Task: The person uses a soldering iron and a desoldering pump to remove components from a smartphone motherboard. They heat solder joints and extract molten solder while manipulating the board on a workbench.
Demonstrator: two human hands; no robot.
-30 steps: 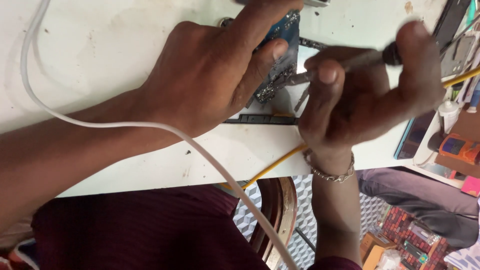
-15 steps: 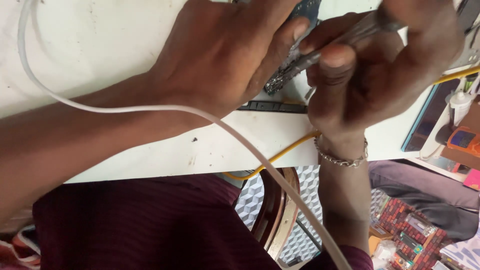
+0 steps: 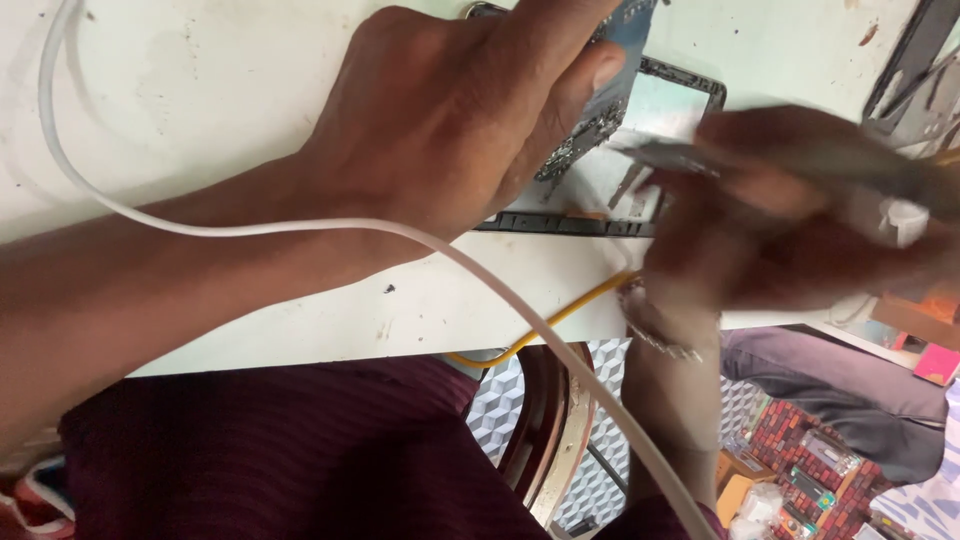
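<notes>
Nearest the viewer: white cable (image 3: 330,228) draped across the left forearm. Beyond it, left hand (image 3: 455,115), grip closed flat on an opened phone (image 3: 615,120) at the far part of the white table (image 3: 200,90). Right hand (image 3: 790,220), blurred, pinched shut on a slim metal tool (image 3: 680,157), long axis lying right-to-left, tip toward the phone just left of it.

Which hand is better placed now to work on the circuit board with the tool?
Probably the right hand: it already grips the thin metal tool, its tip close beside the circuit board. The left hand is busy pressing the board down.
</notes>
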